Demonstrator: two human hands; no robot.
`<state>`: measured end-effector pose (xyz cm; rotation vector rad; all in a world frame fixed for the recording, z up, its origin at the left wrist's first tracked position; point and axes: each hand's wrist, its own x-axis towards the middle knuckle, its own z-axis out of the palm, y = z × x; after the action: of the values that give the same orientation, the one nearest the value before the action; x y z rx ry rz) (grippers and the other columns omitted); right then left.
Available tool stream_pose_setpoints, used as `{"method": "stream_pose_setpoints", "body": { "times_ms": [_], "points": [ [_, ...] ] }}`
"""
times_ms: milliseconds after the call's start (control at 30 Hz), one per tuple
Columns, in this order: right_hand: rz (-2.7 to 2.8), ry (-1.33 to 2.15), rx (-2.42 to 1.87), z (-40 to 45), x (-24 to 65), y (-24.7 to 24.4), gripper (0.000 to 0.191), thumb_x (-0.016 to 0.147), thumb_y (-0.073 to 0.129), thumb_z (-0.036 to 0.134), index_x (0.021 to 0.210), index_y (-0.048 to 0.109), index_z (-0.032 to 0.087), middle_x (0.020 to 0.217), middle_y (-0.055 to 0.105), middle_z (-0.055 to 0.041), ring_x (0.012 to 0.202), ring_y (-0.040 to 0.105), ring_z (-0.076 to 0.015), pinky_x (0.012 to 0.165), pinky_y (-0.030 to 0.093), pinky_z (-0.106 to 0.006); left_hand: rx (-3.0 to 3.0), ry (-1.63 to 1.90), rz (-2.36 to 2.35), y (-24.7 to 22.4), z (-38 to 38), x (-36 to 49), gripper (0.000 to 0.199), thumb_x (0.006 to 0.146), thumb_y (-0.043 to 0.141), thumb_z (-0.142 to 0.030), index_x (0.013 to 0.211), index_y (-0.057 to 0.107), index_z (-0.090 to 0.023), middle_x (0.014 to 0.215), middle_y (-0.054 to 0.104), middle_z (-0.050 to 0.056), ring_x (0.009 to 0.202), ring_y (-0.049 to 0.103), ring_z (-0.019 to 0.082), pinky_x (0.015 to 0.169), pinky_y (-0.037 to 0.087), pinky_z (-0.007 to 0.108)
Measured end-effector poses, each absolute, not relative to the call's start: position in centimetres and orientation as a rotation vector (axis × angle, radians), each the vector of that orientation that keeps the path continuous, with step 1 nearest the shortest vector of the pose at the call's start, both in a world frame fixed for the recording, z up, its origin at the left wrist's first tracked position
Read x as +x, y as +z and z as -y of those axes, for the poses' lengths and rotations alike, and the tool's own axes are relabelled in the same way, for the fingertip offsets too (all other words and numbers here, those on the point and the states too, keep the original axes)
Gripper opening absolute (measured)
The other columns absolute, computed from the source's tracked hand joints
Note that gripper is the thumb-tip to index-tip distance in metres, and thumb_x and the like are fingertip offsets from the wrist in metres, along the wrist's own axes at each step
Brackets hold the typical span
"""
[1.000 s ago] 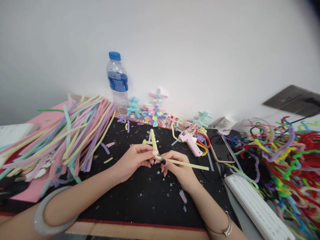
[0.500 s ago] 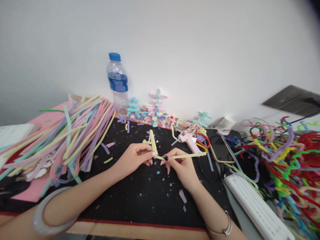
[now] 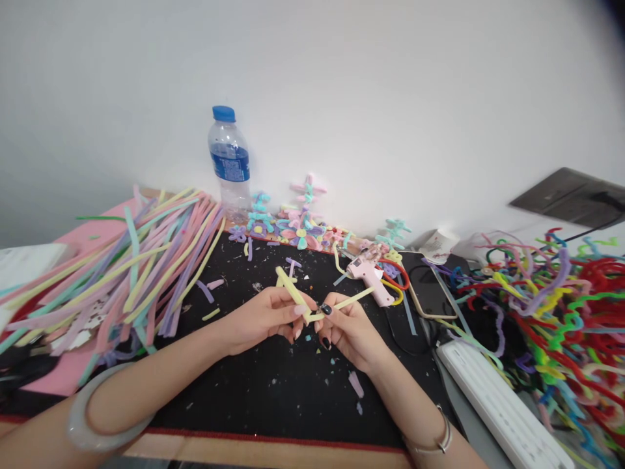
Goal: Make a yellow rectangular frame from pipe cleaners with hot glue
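Over the middle of a black mat (image 3: 273, 397), my left hand (image 3: 273, 316) pinches a pale yellow fuzzy stem (image 3: 293, 290), whose folded part points up and away to the left. My right hand (image 3: 347, 326) grips the same stem a little further along, close to the left fingertips. A short bent stretch shows between the two hands, and a straight end sticks out to the right past the right fingers, in front of the pink glue gun (image 3: 367, 272). Thumb and fingers are closed on both hands. How the stem is folded inside the left fingers is hidden.
Pastel stems (image 3: 146, 260) lie heaped at left. A bottle (image 3: 229, 163) and fuzzy stem figures (image 3: 308, 195) stand by the wall. At right are a phone (image 3: 432, 292), a power strip (image 3: 498, 404), and tangled bright stems (image 3: 576, 312). Small scraps dot the mat.
The folded yellow part has tilted left and toward me. The stem's right end is shorter beyond my right hand and slants upward more. Both hands have moved slightly.
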<state>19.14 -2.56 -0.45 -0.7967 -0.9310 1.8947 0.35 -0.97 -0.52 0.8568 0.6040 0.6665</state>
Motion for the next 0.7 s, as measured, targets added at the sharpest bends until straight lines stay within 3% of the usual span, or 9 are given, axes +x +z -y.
{"method": "stream_pose_setpoints", "body": {
  "times_ms": [433,700],
  "points": [
    [0.93,1.914,-0.751,2.77,19.06,-0.48,0.022,0.076,0.07,0.028,0.069,0.055,0.014,0.061,0.068,-0.0026,0.045,0.057,-0.0072,0.042,0.045,-0.015,0.94,0.726,-0.609,-0.59,0.93,0.39,0.018,0.077,0.067,-0.028,0.071,0.063,-0.012,0.06,0.059,0.0,0.055,0.053,0.009,0.055,0.044,0.021],
    [0.932,1.96,-0.762,2.82,18.99,-0.46,0.026,0.074,0.072,0.032,0.068,0.054,0.015,0.059,0.067,-0.0027,0.044,0.056,-0.0077,0.041,0.043,-0.016,0.857,0.635,-0.508,-0.1,1.16,0.35,0.025,0.074,0.07,-0.034,0.086,0.064,-0.014,0.063,0.058,-0.001,0.05,0.049,0.007,0.052,0.041,0.02]
  ]
}}
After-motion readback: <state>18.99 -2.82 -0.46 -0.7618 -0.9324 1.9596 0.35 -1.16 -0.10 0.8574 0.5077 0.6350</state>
